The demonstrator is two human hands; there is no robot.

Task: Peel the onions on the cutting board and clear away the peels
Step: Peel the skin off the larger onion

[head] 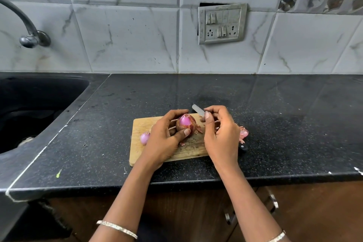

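My left hand (pixel 164 139) grips a red onion (pixel 185 124) above the wooden cutting board (pixel 143 124); part of its dry skin is off and pink flesh shows near the top. My right hand (pixel 221 133) holds a knife (pixel 198 110), thumb against the blade, whose tip points up and left just right of the onion. The knife's black handle end (pixel 243 147) sticks out below that hand. A second, small peeled onion (pixel 145 137) lies on the board's left part. Loose peels (pixel 243 133) lie at the board's right edge, partly hidden by my right hand.
The board sits on a black speckled counter (pixel 275 116). A dark sink (pixel 35 108) lies at the left with a tap (pixel 29 31) on the tiled wall. A switch plate (pixel 222 23) is on the wall. Cabinet handles (pixel 273 202) show below the counter edge.
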